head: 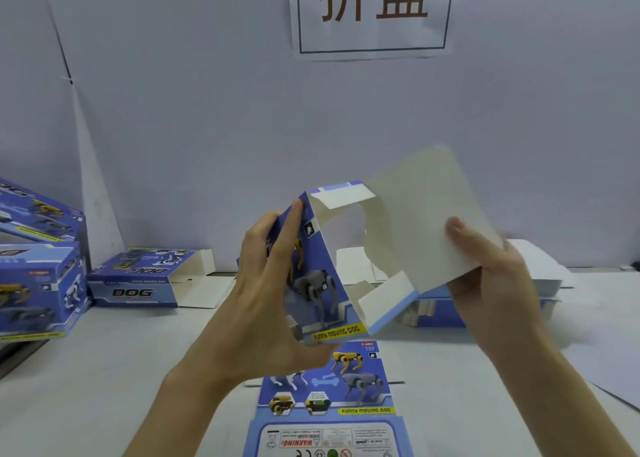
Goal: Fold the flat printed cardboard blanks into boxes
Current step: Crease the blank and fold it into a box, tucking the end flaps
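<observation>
I hold a half-opened blue printed box blank in the air above the table, its white inside facing me. My left hand grips the printed side panel with a grey robot dog, fingers curled round its far edge. My right hand pinches the large white panel on the right, thumb on the inner face. Small end flaps stick out at top and bottom. Another flat blank lies printed side up on the table below my hands.
Folded blue boxes are stacked at the far left, and one box with open flaps lies beside them. A pile of flat blanks sits behind my right hand. A paper sign hangs on the wall.
</observation>
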